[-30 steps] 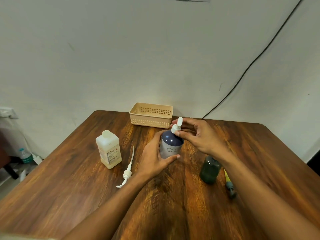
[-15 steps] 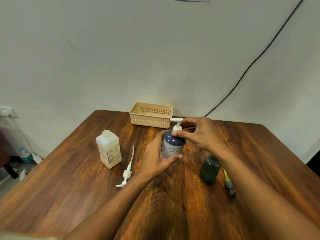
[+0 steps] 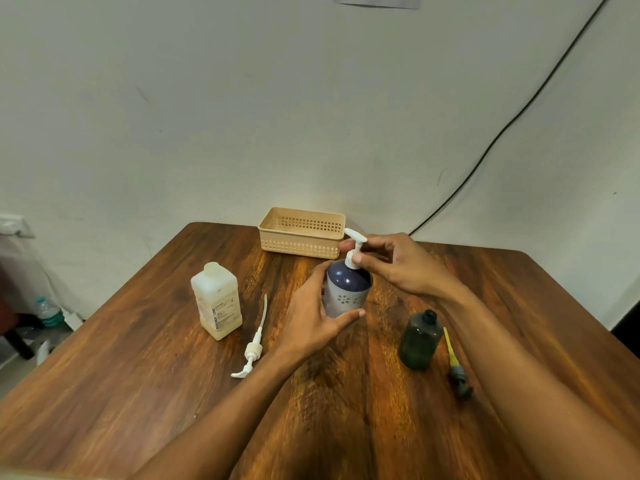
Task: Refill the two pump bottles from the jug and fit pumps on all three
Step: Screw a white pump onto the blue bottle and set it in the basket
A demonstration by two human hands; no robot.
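- The left hand (image 3: 311, 320) gripped the blue bottle (image 3: 346, 289) low on its pale body, thumb in front and fingers curled behind.
- The right hand (image 3: 401, 268) pinched the pump (image 3: 354, 252) at its neck with thumb and fingertips; the nozzle pointed up and to the left.
- The blue bottle stood upright mid-table, the pump seated in its mouth.
- The loose pump (image 3: 254, 341) lay flat just left of the left wrist, tube pointing away.
- The jug (image 3: 216, 301) stood upright and uncapped beside it, further left.
- The green bottle (image 3: 420, 341) stood open-necked under the right forearm, apart from the blue bottle.
- The grey pump (image 3: 457, 370) with a yellow tube lay just right of the green bottle.
- The basket (image 3: 303, 233) sat at the far edge of the table (image 3: 138, 358), behind the blue bottle.
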